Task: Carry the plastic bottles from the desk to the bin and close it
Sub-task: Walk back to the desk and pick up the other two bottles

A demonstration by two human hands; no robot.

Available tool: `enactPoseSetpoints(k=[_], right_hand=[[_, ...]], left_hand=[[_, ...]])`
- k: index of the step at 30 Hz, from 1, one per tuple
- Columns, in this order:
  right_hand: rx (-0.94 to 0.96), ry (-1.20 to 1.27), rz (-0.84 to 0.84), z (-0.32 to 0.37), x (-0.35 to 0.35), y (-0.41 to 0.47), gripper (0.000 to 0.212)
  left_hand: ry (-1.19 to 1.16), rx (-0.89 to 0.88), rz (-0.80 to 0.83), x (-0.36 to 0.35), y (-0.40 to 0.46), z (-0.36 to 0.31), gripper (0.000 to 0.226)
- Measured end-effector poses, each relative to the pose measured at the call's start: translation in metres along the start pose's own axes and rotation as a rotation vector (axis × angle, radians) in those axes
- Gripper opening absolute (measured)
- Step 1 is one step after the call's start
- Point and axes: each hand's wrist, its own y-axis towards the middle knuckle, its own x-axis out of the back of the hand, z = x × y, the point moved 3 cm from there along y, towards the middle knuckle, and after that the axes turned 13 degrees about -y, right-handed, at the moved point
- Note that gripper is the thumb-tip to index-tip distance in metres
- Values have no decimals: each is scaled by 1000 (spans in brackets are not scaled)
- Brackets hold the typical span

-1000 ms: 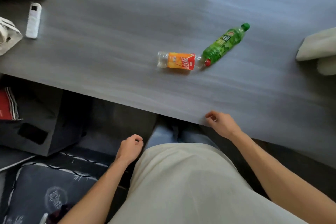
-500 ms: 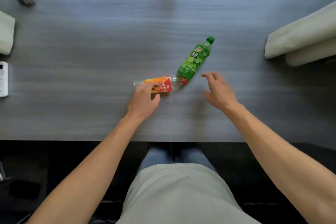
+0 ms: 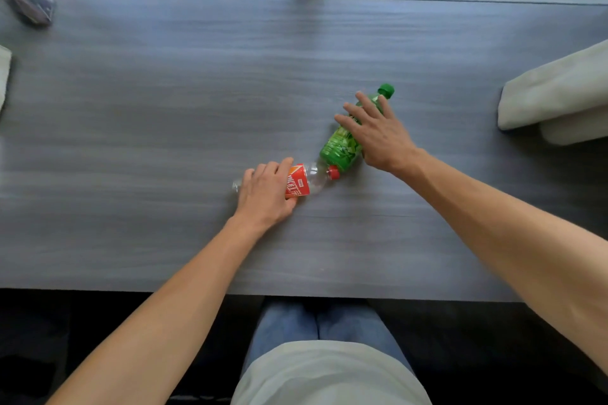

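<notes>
- Where both lie on the grey tabletop (image 3: 164, 108): orange-labelled bottle (image 3: 301, 182), left hand (image 3: 265, 192) grasping it.
- Green bottle (image 3: 342, 148), cap-to-base beside it; right hand (image 3: 378, 135) spread flat on top, fingers unclenched.

The clear bottle (image 3: 304, 181) lying on the surface carries an orange label with large white characters, but the left hand (image 3: 265, 197) covers part of them and they cannot be read. The green bottle (image 3: 343, 145) has a printed label too blurred and hidden to make out.
</notes>
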Motion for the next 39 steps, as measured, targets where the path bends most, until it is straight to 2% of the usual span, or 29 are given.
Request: enactPoseSetpoints(k=[5,8,14,22,29,34,39], right_hand=[[-70,48,-50,-2,-9,-11,70],[-168,220,-61,-8,-8,-36,55],[-343,579,96,12,-16,-116,66],[-566,987,265,75,-46,-232,65],[-727,1172,307,124,-70,-302,64],[-969,1342,333,155,-80,-339,62],[-1240,1466,339,213,-90,-392,58]], left_hand=[[-67,85,17,-3,-3,8,61],[-161,154,58,1,-18,11,60],[-342,315,122,4,-66,15,58],[-514,485,218,-20,-156,24,64],[-387,452,343,-37,-199,46,61],[-306,346,427,-39,-200,51,65],[-202,186,525,-43,-183,32,67]])
